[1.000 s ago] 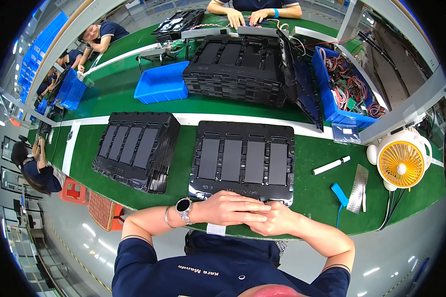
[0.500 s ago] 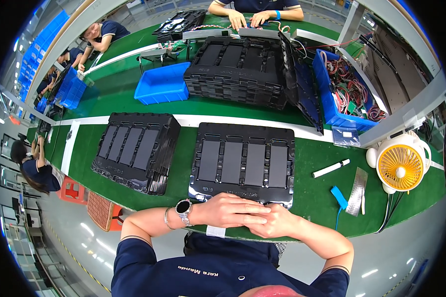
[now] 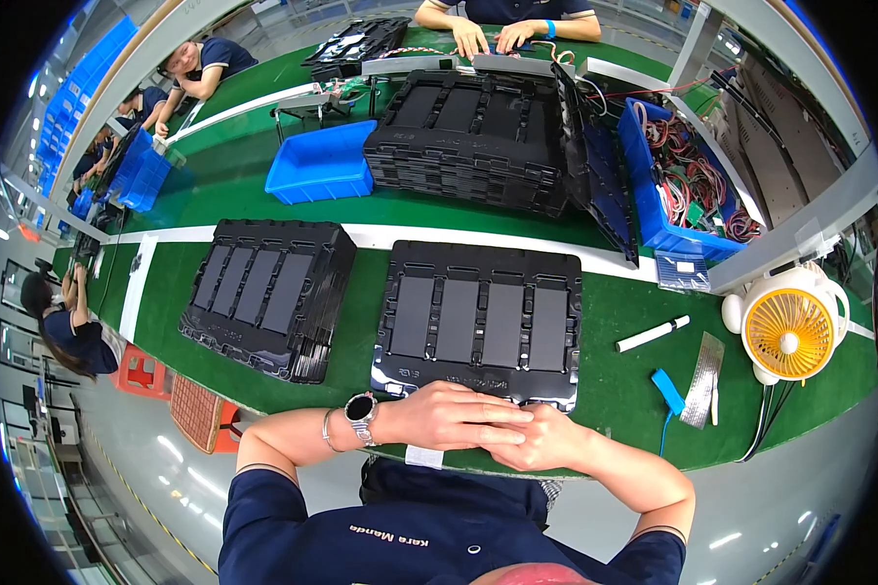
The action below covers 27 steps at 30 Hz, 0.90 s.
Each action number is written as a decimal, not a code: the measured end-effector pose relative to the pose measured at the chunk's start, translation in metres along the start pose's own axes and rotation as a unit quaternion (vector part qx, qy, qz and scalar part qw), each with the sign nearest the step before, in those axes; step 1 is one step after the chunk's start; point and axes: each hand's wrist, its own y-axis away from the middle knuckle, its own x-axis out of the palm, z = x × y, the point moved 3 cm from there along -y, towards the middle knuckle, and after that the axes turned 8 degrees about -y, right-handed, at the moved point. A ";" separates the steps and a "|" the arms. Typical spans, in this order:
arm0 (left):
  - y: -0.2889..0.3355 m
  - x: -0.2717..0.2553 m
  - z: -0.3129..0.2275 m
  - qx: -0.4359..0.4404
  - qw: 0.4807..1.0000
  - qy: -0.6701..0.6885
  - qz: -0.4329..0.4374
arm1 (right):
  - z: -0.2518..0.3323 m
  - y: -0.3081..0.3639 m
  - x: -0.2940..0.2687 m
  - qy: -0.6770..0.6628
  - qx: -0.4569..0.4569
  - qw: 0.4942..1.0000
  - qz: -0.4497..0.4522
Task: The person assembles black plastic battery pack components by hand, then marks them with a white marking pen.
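Observation:
My left hand [image 3: 451, 411] lies flat over my right hand, its fingers stretched out together. Beneath it, my right hand [image 3: 544, 439] is closed, knuckles up, with its fingertips partly hidden; nothing shows in it. Both rest at the table's near edge, against the front rim of a black plastic tray [image 3: 457, 322] that carries several dark grey flat panels in upright slots. To the left stands a stack of similar black trays [image 3: 320, 312], its top one also filled with panels. A watch and a bracelet sit on my left wrist.
Right of the tray lie a white marker pen [image 3: 652, 333], a blue tab on a cord [image 3: 667, 390], a silvery strip [image 3: 702, 380] and a small fan [image 3: 788, 333]. Beyond are a blue bin [image 3: 320, 168], a taller tray stack [image 3: 463, 146] and a wire-filled bin [image 3: 654, 210]. Co-workers sit across.

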 end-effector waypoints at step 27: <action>-0.003 -0.004 -0.002 0.009 1.000 -0.017 -0.005 | 0.002 -0.003 -0.004 0.001 0.008 1.000 0.009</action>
